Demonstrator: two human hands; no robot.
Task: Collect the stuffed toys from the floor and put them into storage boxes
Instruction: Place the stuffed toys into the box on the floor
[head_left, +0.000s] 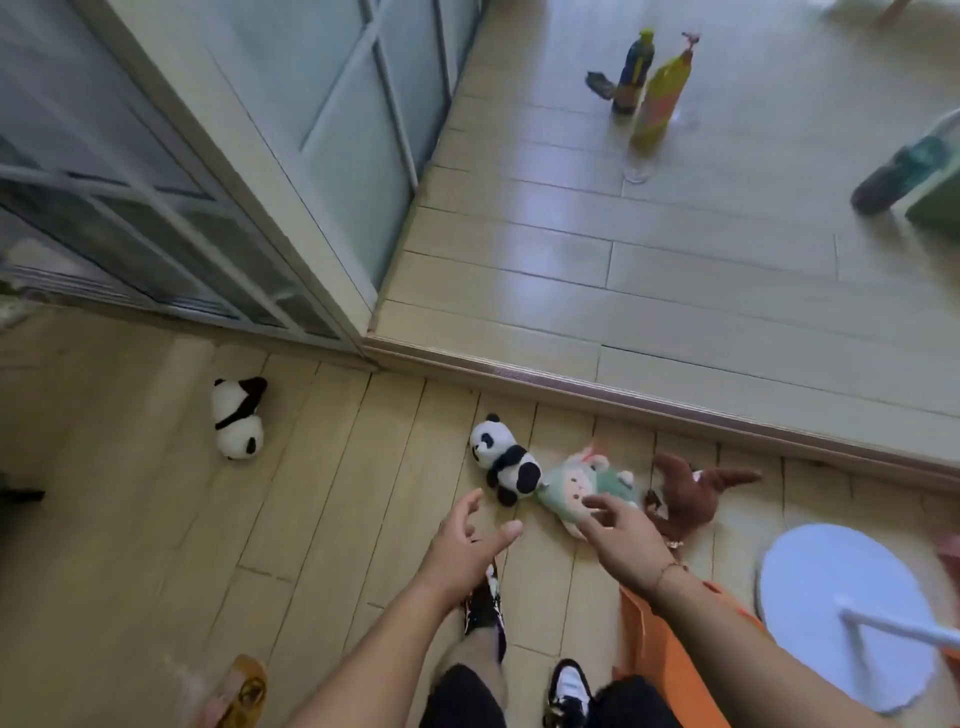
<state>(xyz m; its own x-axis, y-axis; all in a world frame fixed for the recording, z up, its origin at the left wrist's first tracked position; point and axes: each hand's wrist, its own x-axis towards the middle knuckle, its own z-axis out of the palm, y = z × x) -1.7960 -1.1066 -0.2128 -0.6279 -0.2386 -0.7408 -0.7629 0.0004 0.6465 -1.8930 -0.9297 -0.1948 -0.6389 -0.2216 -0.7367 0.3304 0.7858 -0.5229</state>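
Observation:
Three stuffed toys lie in a row on the wooden floor near a raised step: a black-and-white panda (506, 460), a green doll with a pale face (587, 483) and a brown plush (685, 491). A second panda (238, 418) lies apart to the left by the glass door. My left hand (467, 545) reaches with spread fingers just below the near panda, holding nothing. My right hand (621, 538) hovers over the green doll's lower part with fingers spread; I cannot tell if it touches the doll.
An orange box or bag (670, 654) sits under my right forearm. A white round stand base (841, 608) is at the right. Bottles (660, 93) stand on the raised floor beyond the step (623, 400). A sandal (244, 693) lies at bottom left.

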